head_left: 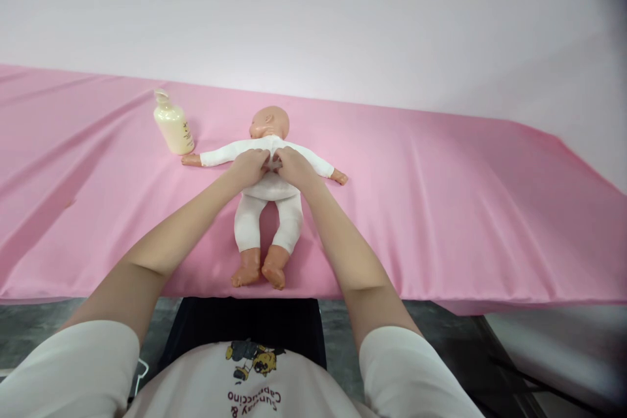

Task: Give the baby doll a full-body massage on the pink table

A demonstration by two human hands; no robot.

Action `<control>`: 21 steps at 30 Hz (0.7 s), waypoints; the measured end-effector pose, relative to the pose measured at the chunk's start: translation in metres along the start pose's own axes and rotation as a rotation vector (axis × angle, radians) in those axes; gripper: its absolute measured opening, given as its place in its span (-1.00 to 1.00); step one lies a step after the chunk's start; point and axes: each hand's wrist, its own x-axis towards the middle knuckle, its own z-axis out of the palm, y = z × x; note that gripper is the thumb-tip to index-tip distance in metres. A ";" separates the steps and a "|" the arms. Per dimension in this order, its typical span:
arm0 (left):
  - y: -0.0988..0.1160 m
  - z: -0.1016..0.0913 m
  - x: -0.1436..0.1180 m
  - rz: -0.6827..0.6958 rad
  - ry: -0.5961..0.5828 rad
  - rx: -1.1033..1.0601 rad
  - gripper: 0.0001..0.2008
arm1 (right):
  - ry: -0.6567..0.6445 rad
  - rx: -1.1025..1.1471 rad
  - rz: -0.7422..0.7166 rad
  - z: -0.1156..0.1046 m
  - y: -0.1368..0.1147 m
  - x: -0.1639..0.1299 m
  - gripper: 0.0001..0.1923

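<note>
A baby doll (272, 191) with a white cloth body lies stretched out, its bare head turned to the left and its arms spread wide. Its feet point toward me. My left hand (251, 166) rests on the left side of the doll's torso, with curled fingers pinching at the white cloth. Close beside it, my right hand (294, 165) does the same on the right side. The fingertips of both hands nearly meet at the middle of the torso. What lies directly under the fingers is partly hidden.
A pale yellow pump bottle (175, 129) stands just beyond the doll's left-hand side in view. Under everything is a pink cloth (441, 209) with creases, covering the table. A white wall (313, 19) rises behind; the table's front edge is close to my body.
</note>
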 end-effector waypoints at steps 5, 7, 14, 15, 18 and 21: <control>0.001 -0.005 0.001 -0.032 -0.058 -0.036 -0.78 | 0.029 -0.018 0.011 0.014 0.009 0.009 -0.76; -0.002 -0.001 0.002 -0.020 -0.057 -0.046 -0.75 | 0.032 -0.030 -0.004 0.017 0.011 0.011 -0.74; -0.016 0.015 0.004 -0.008 0.068 -0.009 -0.78 | 0.064 -0.043 -0.020 0.020 0.015 0.015 -0.75; -0.017 0.016 0.004 -0.003 0.077 -0.014 -0.76 | 0.077 -0.033 -0.017 0.022 0.016 0.016 -0.76; -0.019 0.018 0.004 -0.024 0.082 -0.027 -0.68 | 0.135 0.021 -0.001 0.033 0.021 0.021 -0.71; -0.020 0.020 0.006 -0.040 0.077 -0.037 -0.66 | 0.186 0.058 0.012 0.043 0.027 0.026 -0.65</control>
